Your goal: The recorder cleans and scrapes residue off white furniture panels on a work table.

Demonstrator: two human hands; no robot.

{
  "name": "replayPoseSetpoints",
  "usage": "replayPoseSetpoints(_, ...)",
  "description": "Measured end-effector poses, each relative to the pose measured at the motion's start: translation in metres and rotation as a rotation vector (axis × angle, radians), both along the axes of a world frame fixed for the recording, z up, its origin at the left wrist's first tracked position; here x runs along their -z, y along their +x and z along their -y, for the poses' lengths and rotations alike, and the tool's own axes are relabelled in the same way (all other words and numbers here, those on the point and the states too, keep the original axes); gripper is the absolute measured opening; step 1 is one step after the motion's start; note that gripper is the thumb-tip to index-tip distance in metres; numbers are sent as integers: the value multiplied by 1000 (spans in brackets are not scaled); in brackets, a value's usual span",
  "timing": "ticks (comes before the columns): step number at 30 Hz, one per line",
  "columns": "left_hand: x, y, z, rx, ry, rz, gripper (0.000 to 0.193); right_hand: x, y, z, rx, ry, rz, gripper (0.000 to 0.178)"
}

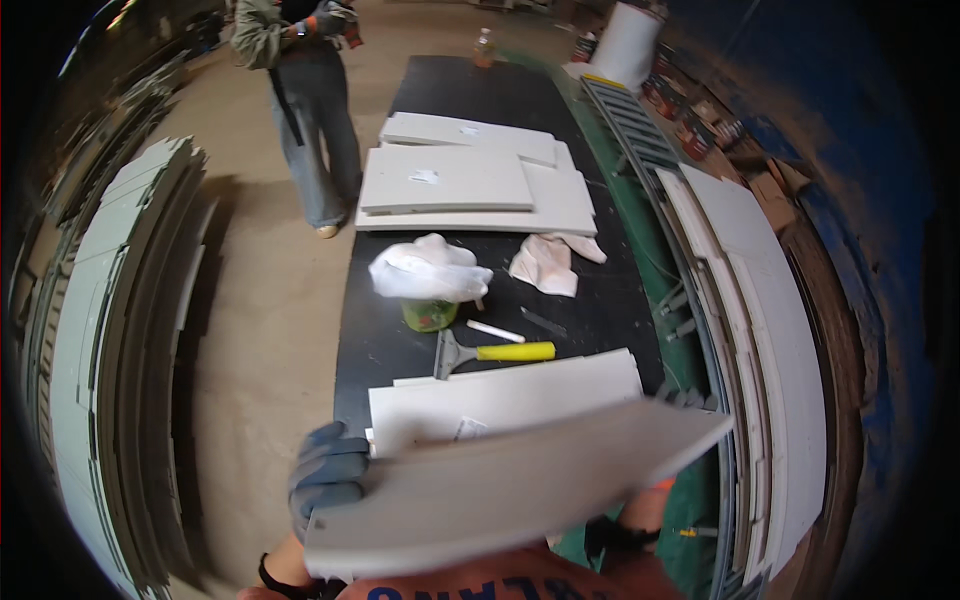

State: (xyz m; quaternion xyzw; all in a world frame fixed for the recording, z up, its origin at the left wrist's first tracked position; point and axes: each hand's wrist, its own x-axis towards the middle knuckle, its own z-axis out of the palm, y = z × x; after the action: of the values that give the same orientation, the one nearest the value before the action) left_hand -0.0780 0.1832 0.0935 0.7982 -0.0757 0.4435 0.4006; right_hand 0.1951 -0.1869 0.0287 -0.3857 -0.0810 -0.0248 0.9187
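Two gloved hands are at a pale panel (500, 485), which is tilted and slightly blurred in front of the person's torso, at the near end of the black worktop (450, 90). The left hand (330, 475) has its fingers wrapped around the panel's left edge. The right hand (690, 398) shows only fingertips beyond the panel's far right corner; the rest is hidden, so whether they clasp or merely brace it cannot be told. Hands set at opposite ends probably keep so broad a piece balanced.

Beyond it, a labelled white board (520, 390) lies along the near end, partly covered from view. Just past that board are a yellow-handled scraper (515, 352) and a white stick (495, 331), seemingly kept within reach. A green tub (430, 316) topped with white cloth (430, 268) stands toward the left edge, and a crumpled rag (545, 268) lies toward the right.

A stack of panels (450, 180) spans most of the worktop's width farther up. Floor (260, 330) runs along the left edge, giving sideways room; on the right, leaning boards (760, 350) make turning the panel tighter.
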Motion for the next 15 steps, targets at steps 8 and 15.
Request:
replayPoseSetpoints(8, -29, 6, -30, -237, 643, -169, 25, -57, 68, -57, 290, -135, 590, 21)
replayPoseSetpoints(15, -24, -4, -56, -504, 565, -1, 29, -95, 78, -132, 382, -211, 627, 19)
